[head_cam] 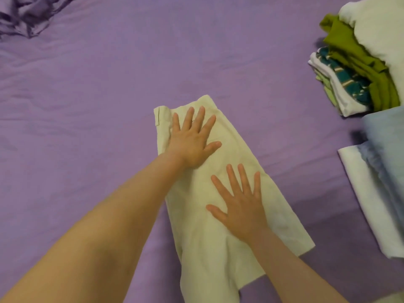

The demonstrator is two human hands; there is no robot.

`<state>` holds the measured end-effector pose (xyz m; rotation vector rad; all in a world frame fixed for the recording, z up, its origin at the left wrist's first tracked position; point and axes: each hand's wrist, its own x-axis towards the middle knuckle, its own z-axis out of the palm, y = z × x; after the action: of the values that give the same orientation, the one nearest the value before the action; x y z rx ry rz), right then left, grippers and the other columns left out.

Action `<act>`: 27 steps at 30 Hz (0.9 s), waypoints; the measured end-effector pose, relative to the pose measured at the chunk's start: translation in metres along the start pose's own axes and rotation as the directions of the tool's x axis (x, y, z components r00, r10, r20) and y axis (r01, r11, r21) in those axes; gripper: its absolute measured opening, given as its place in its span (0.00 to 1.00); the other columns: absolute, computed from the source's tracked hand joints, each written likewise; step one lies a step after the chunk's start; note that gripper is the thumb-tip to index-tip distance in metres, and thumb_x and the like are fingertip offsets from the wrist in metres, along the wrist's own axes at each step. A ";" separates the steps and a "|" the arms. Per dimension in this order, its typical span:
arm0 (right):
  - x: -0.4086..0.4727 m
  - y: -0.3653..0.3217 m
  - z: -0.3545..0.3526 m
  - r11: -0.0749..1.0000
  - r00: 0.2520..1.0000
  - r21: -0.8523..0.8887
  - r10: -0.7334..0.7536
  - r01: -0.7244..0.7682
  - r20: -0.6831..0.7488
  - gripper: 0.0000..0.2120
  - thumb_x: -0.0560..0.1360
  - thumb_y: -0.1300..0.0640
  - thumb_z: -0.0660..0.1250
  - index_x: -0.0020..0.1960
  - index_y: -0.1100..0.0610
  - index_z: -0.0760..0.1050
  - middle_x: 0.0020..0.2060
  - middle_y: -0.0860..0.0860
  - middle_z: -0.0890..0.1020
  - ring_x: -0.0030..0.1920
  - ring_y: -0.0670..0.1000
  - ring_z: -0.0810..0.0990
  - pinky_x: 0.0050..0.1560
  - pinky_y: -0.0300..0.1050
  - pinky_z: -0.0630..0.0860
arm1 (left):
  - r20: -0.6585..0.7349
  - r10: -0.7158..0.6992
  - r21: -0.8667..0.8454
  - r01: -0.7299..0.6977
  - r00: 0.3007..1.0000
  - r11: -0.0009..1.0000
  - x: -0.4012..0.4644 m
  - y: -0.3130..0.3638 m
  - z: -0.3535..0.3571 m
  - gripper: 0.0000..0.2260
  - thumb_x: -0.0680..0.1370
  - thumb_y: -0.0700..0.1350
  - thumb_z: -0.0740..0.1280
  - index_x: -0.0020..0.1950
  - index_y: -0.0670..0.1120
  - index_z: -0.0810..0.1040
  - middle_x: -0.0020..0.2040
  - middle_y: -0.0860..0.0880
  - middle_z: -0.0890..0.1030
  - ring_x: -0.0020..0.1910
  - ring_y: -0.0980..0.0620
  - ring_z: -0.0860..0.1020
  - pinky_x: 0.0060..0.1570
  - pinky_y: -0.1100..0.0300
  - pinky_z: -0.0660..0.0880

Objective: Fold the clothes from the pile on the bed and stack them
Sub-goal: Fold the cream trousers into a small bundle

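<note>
Cream-coloured shorts [282, 219], folded in half lengthwise, lie flat on the purple bed sheet [87, 106] in the middle of the view, waistband at the far end. My left hand [192, 141] presses flat on the waistband end with fingers spread. Nearer to me, my right hand [240, 204] lies flat on the middle of the shorts, fingers straight and spread. Neither hand grips the cloth.
At the far right stands a stack of folded clothes [349, 82]: olive green, teal patterned and white pieces, with a white item [376, 29] on top. A pale blue garment [384, 141] over a white folded one [367, 204] lies at the right edge. Rumpled purple fabric [26, 14] sits at top left.
</note>
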<state>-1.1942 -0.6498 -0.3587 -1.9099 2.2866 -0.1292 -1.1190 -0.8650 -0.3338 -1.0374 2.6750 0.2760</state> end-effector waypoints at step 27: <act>-0.160 -0.115 -0.081 0.972 0.917 0.226 -0.148 0.066 0.369 0.44 0.74 0.38 0.60 0.73 0.41 0.29 0.75 0.50 0.32 0.77 0.51 0.44 0.72 0.45 0.56 | 0.628 -0.166 -0.759 0.552 0.760 -0.345 -0.305 0.077 -0.007 0.10 0.82 0.39 0.57 0.58 0.45 0.75 0.45 0.45 0.77 0.38 0.51 0.75 0.40 0.60 0.74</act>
<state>-1.0696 -0.5162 -0.2494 -1.7694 1.8361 -0.0045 -0.9555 -0.6180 -0.2277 -1.8834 1.0064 2.4366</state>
